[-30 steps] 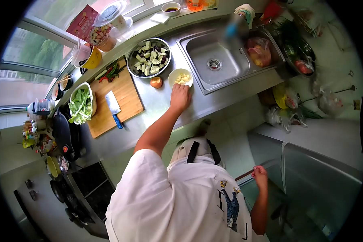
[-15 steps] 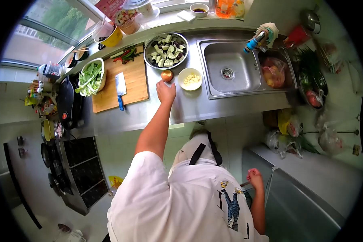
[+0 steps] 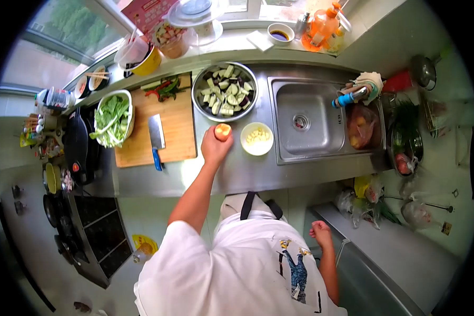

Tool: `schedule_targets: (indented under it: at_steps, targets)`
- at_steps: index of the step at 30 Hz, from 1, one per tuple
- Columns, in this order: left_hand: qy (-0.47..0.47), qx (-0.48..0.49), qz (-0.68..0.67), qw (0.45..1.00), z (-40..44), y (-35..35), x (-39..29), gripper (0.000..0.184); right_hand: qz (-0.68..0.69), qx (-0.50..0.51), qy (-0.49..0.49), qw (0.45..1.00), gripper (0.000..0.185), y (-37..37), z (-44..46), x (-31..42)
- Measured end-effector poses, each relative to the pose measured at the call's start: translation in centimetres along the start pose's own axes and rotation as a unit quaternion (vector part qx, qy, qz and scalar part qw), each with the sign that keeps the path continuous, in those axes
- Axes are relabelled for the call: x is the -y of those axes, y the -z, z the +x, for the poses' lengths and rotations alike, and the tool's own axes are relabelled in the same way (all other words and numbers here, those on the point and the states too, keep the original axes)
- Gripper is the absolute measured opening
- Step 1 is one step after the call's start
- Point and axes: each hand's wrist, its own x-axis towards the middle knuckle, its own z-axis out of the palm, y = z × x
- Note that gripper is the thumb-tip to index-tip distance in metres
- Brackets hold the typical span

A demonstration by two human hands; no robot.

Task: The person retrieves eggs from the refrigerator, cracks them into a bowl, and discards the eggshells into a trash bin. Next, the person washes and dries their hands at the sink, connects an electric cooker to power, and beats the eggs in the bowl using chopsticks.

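One round orange item [image 3: 223,131] gripped in the left hand [image 3: 214,149], near the metal bowl [image 3: 247,109], between cutting board [image 3: 180,126] at left and white bowl [image 3: 257,152] at right, with right hand [image 3: 321,232] curled at near right, contents unclear.

on the countertop [image 3: 179,180], the cutting board [image 3: 179,118] bears the cleaver [image 3: 156,131] and, behind it, chili peppers [image 3: 166,90], with the greens bowl [image 3: 130,124] at its left edge. right of the board stands the eggplant bowl [image 3: 197,103]; before it are the round vegetable [image 3: 223,131] in the left hand [image 3: 214,148] and, to the right, the garlic bowl [image 3: 258,151]. farther right lies the sink [image 3: 284,126], a plastic bag [image 3: 361,126] in its right basin.
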Motion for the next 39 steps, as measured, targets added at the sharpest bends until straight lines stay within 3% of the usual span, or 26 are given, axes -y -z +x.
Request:
schedule_targets:
  at_steps: [2, 7, 9, 11, 15, 21, 27, 29, 30, 31, 33, 35, 36, 38, 39]
  targets:
    - [-0.052, -0.020, -0.064, 0.996, 1.4, 0.7, -1.2, 0.051, 0.007, 0.001, 0.007, 1.000, 0.021, -1.2, 0.3, 3.2]
    - [-0.168, -0.105, -0.004, 0.980, 12.6, -0.9, -8.6, 0.055, 0.005, 0.004, 0.004, 1.000, 0.018, -2.7, 0.8, 8.0]
    - [-0.090, -0.069, -0.107, 0.988, 16.5, -1.9, -12.8, 0.050, 0.019, 0.000, 0.002, 1.000, 0.018, -3.0, 0.8, 8.4]
    - [-0.079, -0.071, -0.134, 0.985, 20.5, -3.8, -14.8, 0.054, 0.031, -0.004, 0.002, 1.000, 0.019, -3.0, 0.6, 8.3]
    - [-0.016, -0.124, -0.104, 0.987, 24.3, -6.4, -17.3, 0.054, 0.043, -0.005, -0.017, 0.999, 0.016, -3.3, -0.1, 6.2]
    - [-0.039, -0.172, -0.027, 0.984, 26.7, -8.7, -16.4, 0.055, 0.067, -0.011, -0.098, 0.993, 0.015, -4.1, -1.8, 3.6]
    - [-0.025, -0.125, -0.043, 0.991, 26.6, -8.5, -15.6, 0.061, 0.065, -0.004, -0.097, 0.993, 0.014, -4.2, -1.2, 3.5]
    - [-0.068, -0.175, -0.060, 0.980, 25.5, -8.4, -14.8, 0.065, 0.061, -0.003, -0.075, 0.995, 0.015, -4.0, -1.0, 4.0]
    - [-0.099, -0.158, -0.107, 0.977, 24.4, -7.8, -13.9, 0.061, 0.056, 0.003, -0.072, 0.996, 0.016, -3.9, -0.9, 4.4]
    - [-0.147, -0.156, -0.134, 0.967, 22.7, -7.1, -12.7, 0.044, 0.056, 0.006, -0.072, 0.996, 0.016, -3.9, -0.9, 4.8]
    - [-0.143, -0.108, -0.204, 0.963, 17.6, -5.0, -10.1, 0.018, 0.037, -0.004, -0.063, 0.997, 0.016, -4.1, -0.4, 5.1]
    - [-0.038, -0.081, -0.254, 0.963, 11.6, -2.4, -7.7, 0.024, 0.036, 0.009, -0.059, 0.998, 0.017, -4.2, 0.2, 5.3]
    - [-0.009, -0.079, -0.209, 0.975, 9.3, -1.8, -5.3, 0.029, 0.035, 0.016, -0.053, 0.998, 0.017, -4.3, 0.7, 5.6]
    - [0.138, 0.041, -0.222, 0.964, 5.7, -1.8, 0.1, 0.039, 0.011, 0.024, -0.031, 0.999, 0.018, -4.8, 1.5, 6.6]
    - [0.141, 0.040, -0.221, 0.964, 5.1, -1.4, 0.5, 0.039, -0.013, 0.031, -0.011, 0.999, 0.019, -5.0, 1.9, 7.1]
